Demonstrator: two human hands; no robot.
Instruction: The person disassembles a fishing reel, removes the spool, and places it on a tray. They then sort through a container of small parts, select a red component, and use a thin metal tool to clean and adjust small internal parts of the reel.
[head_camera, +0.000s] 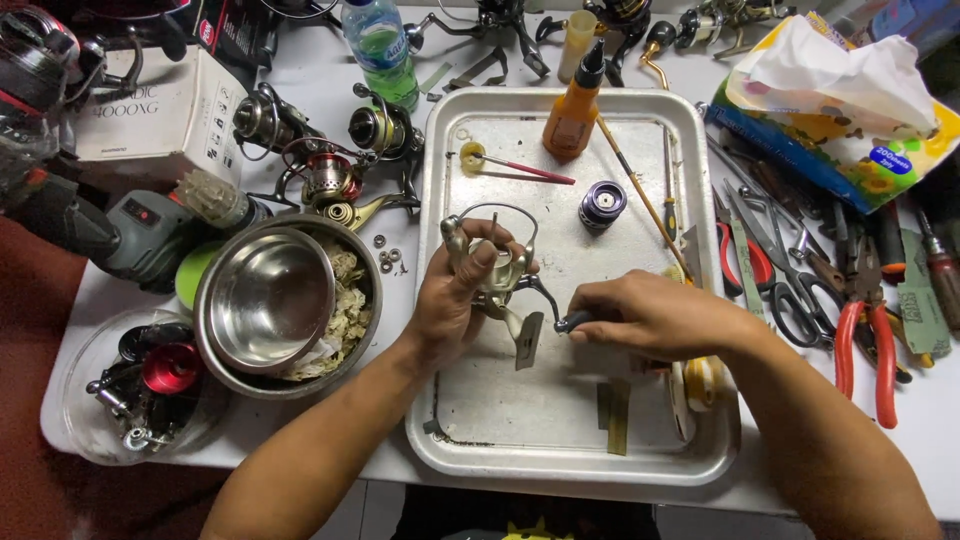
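Observation:
Over a white metal tray (450, 440) my left hand (455, 300) grips the body of a pale gold fishing reel (490, 262), its wire bail arching above my fingers. My right hand (650, 315) pinches the reel's dark handle knob (575, 321) at the end of the crank arm. The reel's foot (527, 342) points down toward the tray. A purple spool (602, 205), an orange squeeze bottle (573, 110) and a thin red-handled brush (520, 168) lie on the tray farther back.
Steel bowls (265, 295) holding crumpled tissue stand to the left, with several other reels (330, 165) behind them. Pliers (868, 335), scissors (790, 290) and screwdrivers lie to the right. A tissue box (840, 100) sits at back right, a green bottle (380, 45) at the back.

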